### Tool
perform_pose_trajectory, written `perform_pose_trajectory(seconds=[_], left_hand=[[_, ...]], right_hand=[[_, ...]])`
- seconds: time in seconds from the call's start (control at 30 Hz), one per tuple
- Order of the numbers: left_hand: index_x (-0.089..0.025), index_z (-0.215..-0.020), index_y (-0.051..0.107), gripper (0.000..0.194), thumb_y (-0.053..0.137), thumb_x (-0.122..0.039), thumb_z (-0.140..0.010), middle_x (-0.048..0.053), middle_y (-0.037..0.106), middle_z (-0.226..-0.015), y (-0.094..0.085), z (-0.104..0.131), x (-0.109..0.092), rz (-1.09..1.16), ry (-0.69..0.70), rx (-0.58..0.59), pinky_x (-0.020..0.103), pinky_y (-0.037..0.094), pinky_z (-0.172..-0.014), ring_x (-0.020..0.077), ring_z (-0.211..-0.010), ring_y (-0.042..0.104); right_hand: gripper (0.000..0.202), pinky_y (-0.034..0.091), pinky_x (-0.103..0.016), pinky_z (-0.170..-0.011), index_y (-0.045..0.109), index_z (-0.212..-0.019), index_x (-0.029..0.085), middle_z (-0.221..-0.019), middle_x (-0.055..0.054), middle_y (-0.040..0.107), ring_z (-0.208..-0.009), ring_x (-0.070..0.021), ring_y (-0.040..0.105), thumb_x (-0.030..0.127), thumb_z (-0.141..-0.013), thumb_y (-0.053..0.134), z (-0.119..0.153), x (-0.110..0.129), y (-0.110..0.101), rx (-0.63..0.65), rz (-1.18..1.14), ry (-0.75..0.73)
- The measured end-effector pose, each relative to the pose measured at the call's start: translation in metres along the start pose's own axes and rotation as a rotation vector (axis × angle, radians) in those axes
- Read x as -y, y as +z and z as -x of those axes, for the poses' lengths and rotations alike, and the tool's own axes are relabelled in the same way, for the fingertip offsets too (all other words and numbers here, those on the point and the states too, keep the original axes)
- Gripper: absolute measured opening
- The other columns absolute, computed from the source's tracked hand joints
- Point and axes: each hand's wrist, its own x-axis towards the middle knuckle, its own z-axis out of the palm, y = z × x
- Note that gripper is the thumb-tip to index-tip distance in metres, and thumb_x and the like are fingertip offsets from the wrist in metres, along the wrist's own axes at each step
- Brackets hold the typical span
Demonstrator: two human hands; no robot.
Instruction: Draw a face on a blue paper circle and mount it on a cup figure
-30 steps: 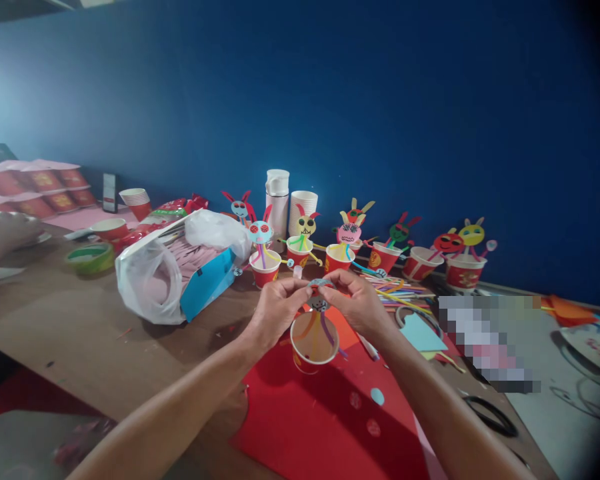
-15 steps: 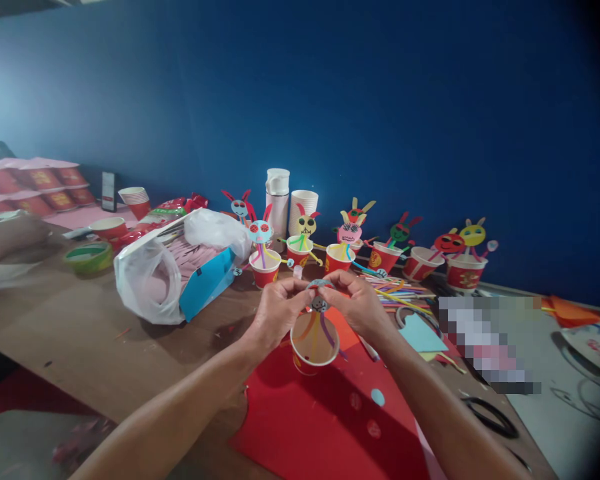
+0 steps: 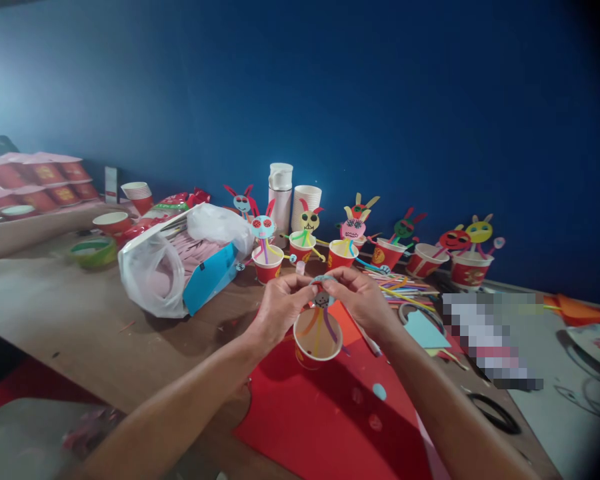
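A small grey paper face [image 3: 321,300] is pinched between my left hand [image 3: 283,300] and my right hand [image 3: 359,300], thumbs and fingertips closed at its top edge. Below it, orange, yellow and purple strips reach down into a paper cup [image 3: 318,337], which stands on red paper [image 3: 330,413]. An orange sheet [image 3: 346,325] lies partly behind the cup. Beyond my hands, decorated cups with paper faces stand in a row, among them one with a light blue face [image 3: 263,227] and one with a pink face [image 3: 353,229].
A plastic bag with a box of pink strips [image 3: 153,287] sits left of centre. Colored sticks [image 3: 405,288], blue paper [image 3: 427,329] and black scissors [image 3: 495,413] lie at the right. At far left, another person's arm [image 3: 35,233] extends near stacked red cups and green tape [image 3: 94,252].
The other person's arm at the left has stretched farther right, over the table. My view has shifted slightly; both my hands still pinch the grey face.
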Motion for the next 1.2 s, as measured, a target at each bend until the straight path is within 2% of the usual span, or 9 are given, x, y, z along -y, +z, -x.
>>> perform_pose_trajectory(seconds=[0.13,0.33,0.57,0.87,1.0,1.2], left_hand=[[-0.012,-0.071,0.069,0.015,0.072,-0.025,-0.064,0.002,0.066,-0.066,0.001,0.002,-0.002,-0.003,-0.003,-0.007,0.020,0.042,-0.056,0.0098,-0.058,0.056],[-0.012,-0.074,0.071,0.019,0.075,-0.024,-0.060,0.003,0.067,-0.064,0.003,0.005,-0.006,-0.012,-0.021,-0.027,0.020,0.041,-0.054,0.0100,-0.057,0.056],[-0.014,-0.084,0.071,0.018,0.066,-0.023,-0.069,0.004,0.068,-0.069,-0.003,0.003,0.002,0.099,-0.077,0.070,0.021,0.044,-0.059,0.0105,-0.060,0.059],[-0.013,-0.083,0.069,0.023,0.073,-0.025,-0.063,0.003,0.067,-0.070,-0.003,0.002,0.004,0.153,-0.080,0.099,0.021,0.044,-0.061,0.0106,-0.062,0.060],[-0.013,-0.079,0.067,0.026,0.076,-0.026,-0.059,0.002,0.066,-0.069,-0.002,0.000,0.005,0.160,-0.064,0.076,0.022,0.044,-0.061,0.0106,-0.061,0.059],[-0.012,-0.072,0.065,0.022,0.074,-0.028,-0.061,0.002,0.063,-0.063,-0.002,-0.002,0.009,0.095,-0.059,0.029,0.022,0.043,-0.058,0.0103,-0.058,0.057]], right_hand=[[0.016,0.041,-0.026,-0.067,0.061,-0.082,0.018,-0.074,0.001,0.060,-0.069,-0.0127,0.053,0.032,-0.076,0.062,0.001,0.000,-0.001,0.021,-0.025,0.029],[0.012,0.041,-0.026,-0.062,0.058,-0.079,0.018,-0.069,0.002,0.055,-0.064,-0.0121,0.049,0.028,-0.074,0.062,0.001,0.000,0.001,-0.013,0.132,-0.024],[0.013,0.040,-0.026,-0.060,0.057,-0.078,0.018,-0.067,0.003,0.054,-0.062,-0.0116,0.048,0.030,-0.075,0.060,-0.001,-0.002,0.001,-0.029,0.181,-0.028],[0.013,0.042,-0.026,-0.061,0.057,-0.077,0.018,-0.068,0.002,0.057,-0.064,-0.0128,0.051,0.031,-0.074,0.062,0.000,-0.004,0.001,-0.034,0.126,-0.007],[0.014,0.041,-0.026,-0.060,0.058,-0.076,0.018,-0.068,0.003,0.057,-0.062,-0.0121,0.050,0.030,-0.072,0.064,0.000,-0.005,0.002,-0.027,0.027,0.025],[0.017,0.041,-0.026,-0.061,0.057,-0.075,0.018,-0.067,0.003,0.057,-0.062,-0.0117,0.051,0.031,-0.071,0.066,-0.001,-0.007,0.001,-0.005,-0.020,0.049]])
